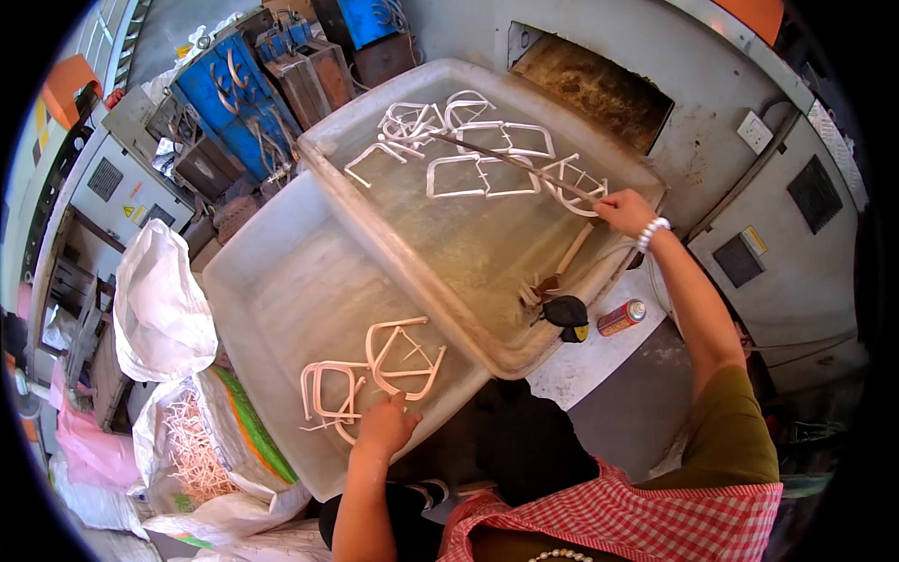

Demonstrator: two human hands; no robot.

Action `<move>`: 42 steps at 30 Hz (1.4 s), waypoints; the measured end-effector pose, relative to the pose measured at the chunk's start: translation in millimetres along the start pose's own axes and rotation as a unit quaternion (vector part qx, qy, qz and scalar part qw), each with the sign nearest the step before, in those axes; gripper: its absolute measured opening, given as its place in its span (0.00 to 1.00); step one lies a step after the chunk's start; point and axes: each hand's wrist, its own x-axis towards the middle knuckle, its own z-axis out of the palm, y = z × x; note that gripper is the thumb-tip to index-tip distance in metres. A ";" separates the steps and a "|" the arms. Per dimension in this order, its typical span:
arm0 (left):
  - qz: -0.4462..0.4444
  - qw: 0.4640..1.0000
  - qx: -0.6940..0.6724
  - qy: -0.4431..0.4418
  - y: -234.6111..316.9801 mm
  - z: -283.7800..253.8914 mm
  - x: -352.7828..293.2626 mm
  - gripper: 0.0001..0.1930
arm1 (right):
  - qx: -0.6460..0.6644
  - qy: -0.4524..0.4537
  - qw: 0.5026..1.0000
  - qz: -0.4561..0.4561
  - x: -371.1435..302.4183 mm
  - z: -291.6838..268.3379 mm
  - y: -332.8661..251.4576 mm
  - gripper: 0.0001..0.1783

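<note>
My right hand [626,212] grips one end of a long thin stick [524,167], which slants left across the water-filled far tub [426,267]. Several pale pink plastic frames [483,176] float in that tub, and the stick's far end lies among them. In the nearer left tub [272,272], more pale frames [405,356] rest in a loose cluster at the near end. My left hand [386,426] is at this cluster, fingers curled at the lower edge of a frame; the fingertips are partly hidden.
A brush-like tool [552,281] leans inside the far tub's near corner. Beside it are a black-and-yellow object [567,317] and a red spray can [622,317]. An open sack of pink plastic scraps [197,445] stands left. Grey machine panels [768,272] border the right side.
</note>
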 end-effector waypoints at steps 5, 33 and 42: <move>-0.015 1.000 -0.006 0.011 -8.5 -0.5 -5.1 0.26 | -0.012 -0.024 0.998 0.056 85.4 103.4 13.7 0.21; -0.057 0.998 0.022 -0.016 -30.7 5.9 -19.9 0.27 | 0.467 0.014 0.872 0.148 156.4 288.6 -78.1 0.15; -0.039 0.999 0.021 0.001 -26.8 1.4 -23.4 0.28 | 0.493 0.000 0.863 0.113 97.0 204.9 -79.6 0.15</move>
